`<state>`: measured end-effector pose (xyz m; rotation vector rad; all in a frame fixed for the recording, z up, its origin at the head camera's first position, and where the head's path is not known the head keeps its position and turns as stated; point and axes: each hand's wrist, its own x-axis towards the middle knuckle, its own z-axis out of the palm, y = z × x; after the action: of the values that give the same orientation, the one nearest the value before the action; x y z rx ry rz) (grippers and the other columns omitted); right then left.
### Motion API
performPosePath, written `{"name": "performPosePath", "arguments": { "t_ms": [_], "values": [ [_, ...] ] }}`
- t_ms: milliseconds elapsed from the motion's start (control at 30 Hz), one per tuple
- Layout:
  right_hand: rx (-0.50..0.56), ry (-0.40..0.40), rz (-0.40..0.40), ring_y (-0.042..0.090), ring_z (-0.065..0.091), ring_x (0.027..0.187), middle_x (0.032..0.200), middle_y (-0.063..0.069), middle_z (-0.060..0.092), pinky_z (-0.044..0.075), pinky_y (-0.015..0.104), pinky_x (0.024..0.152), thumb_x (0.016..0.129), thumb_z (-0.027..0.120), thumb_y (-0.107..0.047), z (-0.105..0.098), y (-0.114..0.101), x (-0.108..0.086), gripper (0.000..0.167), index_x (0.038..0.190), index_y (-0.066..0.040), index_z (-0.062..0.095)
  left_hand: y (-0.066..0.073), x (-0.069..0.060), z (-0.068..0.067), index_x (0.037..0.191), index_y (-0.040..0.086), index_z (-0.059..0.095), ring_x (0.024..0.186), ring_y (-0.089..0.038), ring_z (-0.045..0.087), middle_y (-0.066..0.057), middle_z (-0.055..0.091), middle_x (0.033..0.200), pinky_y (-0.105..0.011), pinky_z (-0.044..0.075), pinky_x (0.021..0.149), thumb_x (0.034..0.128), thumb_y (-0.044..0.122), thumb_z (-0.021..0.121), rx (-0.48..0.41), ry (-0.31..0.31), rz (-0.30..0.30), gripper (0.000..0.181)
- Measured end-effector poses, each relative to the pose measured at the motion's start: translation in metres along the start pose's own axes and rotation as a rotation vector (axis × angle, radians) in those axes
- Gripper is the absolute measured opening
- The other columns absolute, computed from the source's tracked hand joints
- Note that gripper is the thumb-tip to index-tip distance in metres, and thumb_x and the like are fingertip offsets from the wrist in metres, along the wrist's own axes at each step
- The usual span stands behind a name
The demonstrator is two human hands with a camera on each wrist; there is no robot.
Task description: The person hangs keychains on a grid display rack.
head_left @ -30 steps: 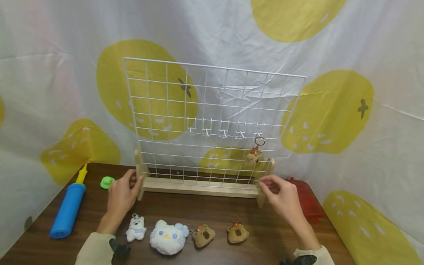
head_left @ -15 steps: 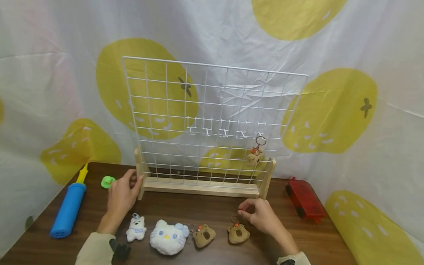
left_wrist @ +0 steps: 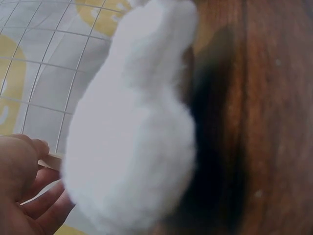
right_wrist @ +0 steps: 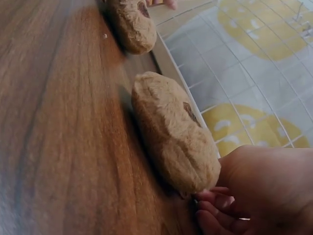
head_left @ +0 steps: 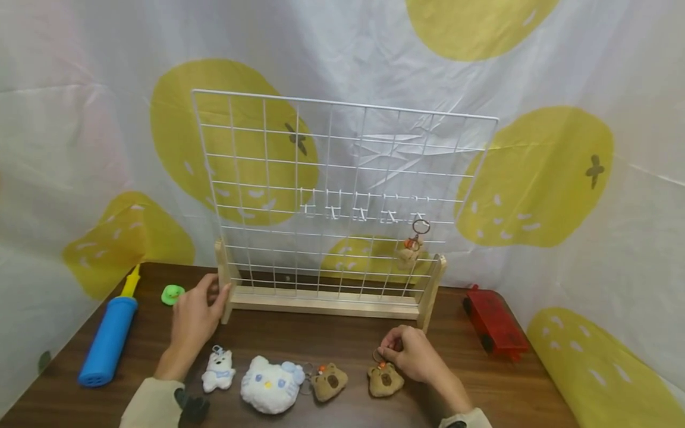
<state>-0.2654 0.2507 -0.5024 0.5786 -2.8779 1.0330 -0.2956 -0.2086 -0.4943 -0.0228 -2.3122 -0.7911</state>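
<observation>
Brown tabletop holds four unhung plushies, one bear charm hangs on grid rack, left hand grips wooden upright, right hand pinches another bear by its ring.

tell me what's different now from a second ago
The right hand has left the rack's right post and come down and leftward to the right-hand brown bear in the front row. Its fingers are now at the bear's ring; whether they grip it is unclear. The left hand still holds the rack's left post; the white cat hasn't moved.
</observation>
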Motion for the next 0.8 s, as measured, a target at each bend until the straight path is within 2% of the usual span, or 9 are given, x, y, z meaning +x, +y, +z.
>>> {"name": "performPosePath", "arguments": {
  "t_ms": [167,333,600,800],
  "values": [
    [-0.063,-0.018,-0.027,-0.003,0.054,0.064,0.075,-0.009,0.065,0.048,0.021,0.062,0.098,0.08,-0.012,-0.001,-0.003,-0.002,0.016,0.086,-0.016,0.07,-0.001,0.0,0.0,0.118,0.006,0.073,0.084,-0.037,0.081,-0.016,0.084,0.096,-0.062,0.055,0.074,0.1008,0.021,0.078,-0.004,0.011,0.005,0.024],
    [-0.079,-0.018,-0.046,-0.003,0.054,0.066,0.077,-0.009,0.064,0.048,0.021,0.062,0.1,0.077,-0.011,-0.002,-0.002,-0.003,0.015,0.088,-0.015,0.069,-0.001,0.0,0.001,0.117,0.006,0.073,0.084,-0.037,0.081,-0.015,0.084,0.096,-0.062,0.055,0.074,0.1008,0.022,0.078,-0.001,0.011,0.002,0.023],
    [-0.052,0.003,-0.049,-0.002,0.06,0.07,0.083,-0.007,0.071,0.052,0.021,0.064,0.104,0.071,-0.01,-0.01,0.002,-0.002,0.012,0.094,-0.013,0.068,-0.001,0.001,0.001,0.118,0.007,0.073,0.085,-0.037,0.081,-0.015,0.084,0.097,-0.063,0.055,0.074,0.1014,0.022,0.078,0.0,0.004,-0.003,0.023],
    [0.006,0.015,-0.04,0.004,0.063,0.071,0.083,-0.002,0.071,0.052,0.021,0.063,0.105,0.07,-0.01,-0.017,0.003,-0.002,0.01,0.096,-0.01,0.067,-0.001,0.001,0.0,0.12,0.008,0.073,0.088,-0.039,0.081,-0.015,0.084,0.098,-0.064,0.055,0.076,0.1028,0.025,0.076,0.01,-0.011,-0.021,0.025]
  ]
}}
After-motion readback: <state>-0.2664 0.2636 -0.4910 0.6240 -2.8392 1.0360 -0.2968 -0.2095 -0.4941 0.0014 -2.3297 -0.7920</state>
